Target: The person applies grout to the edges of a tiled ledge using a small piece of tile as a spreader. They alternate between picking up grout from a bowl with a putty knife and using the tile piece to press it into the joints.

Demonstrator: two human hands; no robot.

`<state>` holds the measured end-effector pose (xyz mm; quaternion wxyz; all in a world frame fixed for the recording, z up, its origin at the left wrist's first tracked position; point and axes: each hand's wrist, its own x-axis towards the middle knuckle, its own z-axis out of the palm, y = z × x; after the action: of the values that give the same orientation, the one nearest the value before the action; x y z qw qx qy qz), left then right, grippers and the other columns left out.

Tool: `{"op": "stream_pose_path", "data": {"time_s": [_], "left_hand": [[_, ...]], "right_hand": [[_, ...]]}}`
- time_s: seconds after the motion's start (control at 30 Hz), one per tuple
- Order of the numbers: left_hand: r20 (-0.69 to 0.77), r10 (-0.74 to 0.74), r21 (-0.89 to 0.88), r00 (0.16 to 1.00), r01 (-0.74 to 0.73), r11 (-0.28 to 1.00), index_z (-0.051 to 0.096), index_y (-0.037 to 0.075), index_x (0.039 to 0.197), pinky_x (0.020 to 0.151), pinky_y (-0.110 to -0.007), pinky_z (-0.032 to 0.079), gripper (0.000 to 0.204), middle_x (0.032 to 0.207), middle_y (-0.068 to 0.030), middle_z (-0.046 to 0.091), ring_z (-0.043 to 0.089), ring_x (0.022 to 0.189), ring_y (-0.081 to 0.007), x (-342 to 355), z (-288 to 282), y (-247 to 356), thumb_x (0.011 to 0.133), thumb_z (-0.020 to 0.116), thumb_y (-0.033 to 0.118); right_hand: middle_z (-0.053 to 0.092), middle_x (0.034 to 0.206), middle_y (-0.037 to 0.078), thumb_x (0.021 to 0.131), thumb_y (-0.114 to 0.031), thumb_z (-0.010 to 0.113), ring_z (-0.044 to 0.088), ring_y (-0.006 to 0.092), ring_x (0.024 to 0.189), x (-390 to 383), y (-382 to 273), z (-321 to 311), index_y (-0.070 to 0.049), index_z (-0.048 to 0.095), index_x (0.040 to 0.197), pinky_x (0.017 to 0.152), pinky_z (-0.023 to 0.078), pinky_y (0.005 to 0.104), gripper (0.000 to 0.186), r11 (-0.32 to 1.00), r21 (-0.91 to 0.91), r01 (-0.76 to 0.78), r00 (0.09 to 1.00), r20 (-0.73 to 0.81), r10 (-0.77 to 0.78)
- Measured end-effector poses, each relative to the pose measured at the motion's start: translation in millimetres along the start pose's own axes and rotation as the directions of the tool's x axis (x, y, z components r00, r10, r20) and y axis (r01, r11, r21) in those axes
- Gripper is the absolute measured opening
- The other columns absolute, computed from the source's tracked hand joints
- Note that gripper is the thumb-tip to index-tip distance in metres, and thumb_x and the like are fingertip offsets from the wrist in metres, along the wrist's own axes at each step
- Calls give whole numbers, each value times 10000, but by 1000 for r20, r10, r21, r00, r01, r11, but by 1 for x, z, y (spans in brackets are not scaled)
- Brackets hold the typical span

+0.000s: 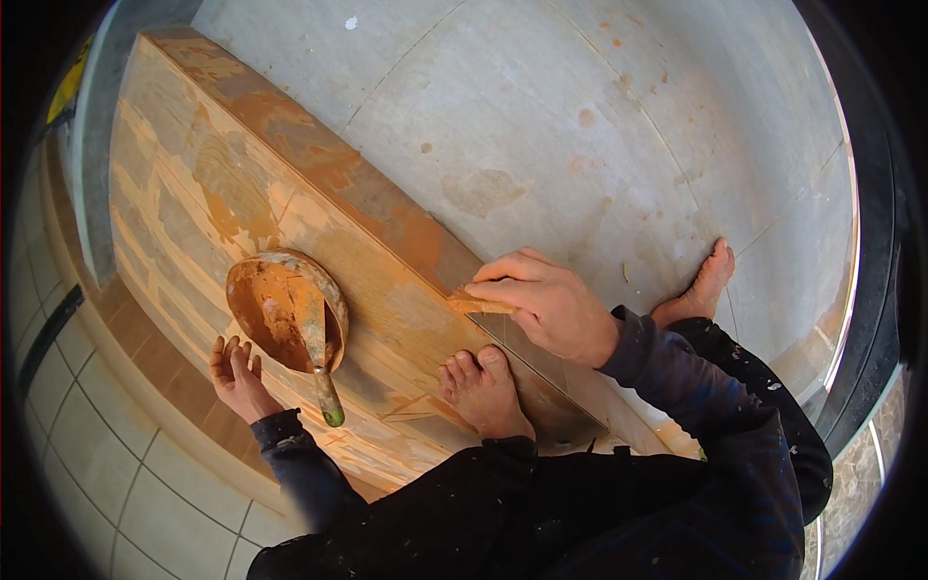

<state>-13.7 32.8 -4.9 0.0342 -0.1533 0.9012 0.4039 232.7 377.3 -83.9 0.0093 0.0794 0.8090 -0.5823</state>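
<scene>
My right hand (556, 309) pinches a small flat piece smeared with orange paste (480, 305), its kind unclear. It presses against the edge of a long tiled ledge (372, 275), whose top and side carry orange-brown smears. On the ledge stands a round, crusted bowl (249, 302) with orange-brown paste inside. A putty knife (330, 391) leans across the bowl's rim, its blade coated and its handle end green. Beside the bowl, my left hand (242, 379) is empty, fingers apart and slightly curled, the tips stained orange.
My one bare foot (483, 391) rests on the ledge, close to my right hand. The other foot (701, 290) stands on the grey tiled floor (541, 145), which has scattered stains. Lower pale tiles (145, 512) with dark joints lie at the left.
</scene>
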Motion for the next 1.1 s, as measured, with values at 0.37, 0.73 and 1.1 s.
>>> {"op": "stream_pose_path", "data": {"time_s": [0.37,0.73,1.1], "left_hand": [[-4,12,11,1000,-12,1000,564,80,1316,893,-314,520,342,1233,-70,655,663,1078,-187,11,2,4,980,617,116],[-6,17,14,1000,-17,1000,564,85,1315,869,-307,523,344,1246,-79,657,664,1088,-197,11,6,3,977,621,117],[5,7,7,1000,-7,1000,567,85,1318,882,-297,517,344,1237,-71,655,659,1095,-183,9,8,1,980,621,121]], "right_hand": [[641,1133,93,811,59,630,623,274,1015,-46,46,18,-42,674,1201,817,534,360,405,980,198,28,996,77,-44],[690,1002,193,865,-53,657,660,375,891,-11,3,31,-4,635,1184,764,524,400,323,936,206,-285,947,-92,308],[649,1016,113,849,-44,641,635,309,848,-22,-19,17,-9,667,1181,764,531,368,334,897,322,-303,935,-79,345]]}}
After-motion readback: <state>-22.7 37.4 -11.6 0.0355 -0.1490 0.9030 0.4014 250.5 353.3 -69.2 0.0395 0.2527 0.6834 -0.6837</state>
